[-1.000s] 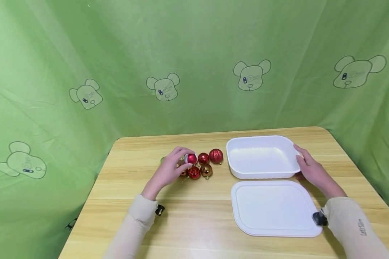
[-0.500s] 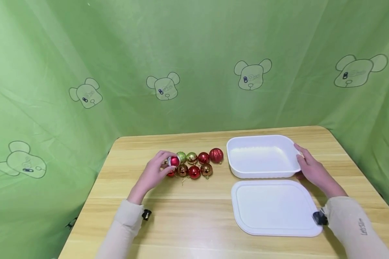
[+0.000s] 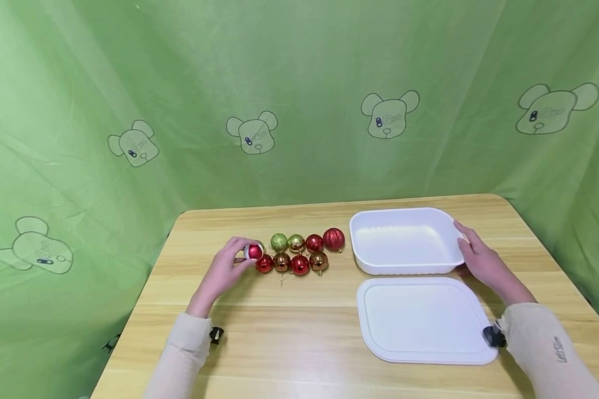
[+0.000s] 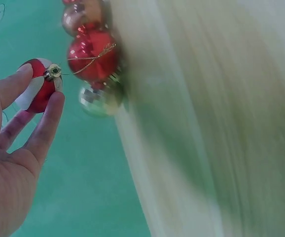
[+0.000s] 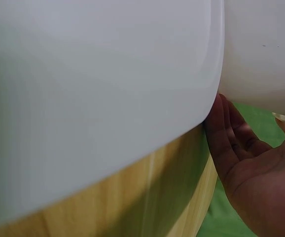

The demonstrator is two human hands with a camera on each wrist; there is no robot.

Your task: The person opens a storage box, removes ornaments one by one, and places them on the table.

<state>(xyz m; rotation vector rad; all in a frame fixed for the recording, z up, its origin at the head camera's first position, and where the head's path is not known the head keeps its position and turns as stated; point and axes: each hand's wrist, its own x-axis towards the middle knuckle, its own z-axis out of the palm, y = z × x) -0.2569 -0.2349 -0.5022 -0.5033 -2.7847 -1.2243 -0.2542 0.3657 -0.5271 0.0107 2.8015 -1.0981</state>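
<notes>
At the left end of a double row of Christmas baubles, my left hand point(image 3: 224, 269) pinches a red-and-white bauble point(image 3: 255, 251) between thumb and fingertips. Its gold cap and string show in the left wrist view, where the bauble point(image 4: 44, 96) appears held off the table. My right hand point(image 3: 481, 263) grips the right end of a white plastic box point(image 3: 407, 270), which stands without a lid and with nothing inside. In the right wrist view, its fingers point(image 5: 220, 140) reach along and beneath the box wall point(image 5: 258, 64); the thumb is mostly hidden there.
The white lid point(image 3: 424, 318) lies flat in front of the box. In the rows are a green glitter bauble point(image 3: 279, 242), a large red bauble point(image 3: 334, 239), a brown bauble point(image 3: 282, 261) and several others. A green curtain point(image 3: 309, 166) hangs behind the wooden table point(image 3: 289, 338).
The left hand has carried the red-and-white bauble leftward along the rows, uncovering the green and gold baubles. The right hand and box have stayed put.
</notes>
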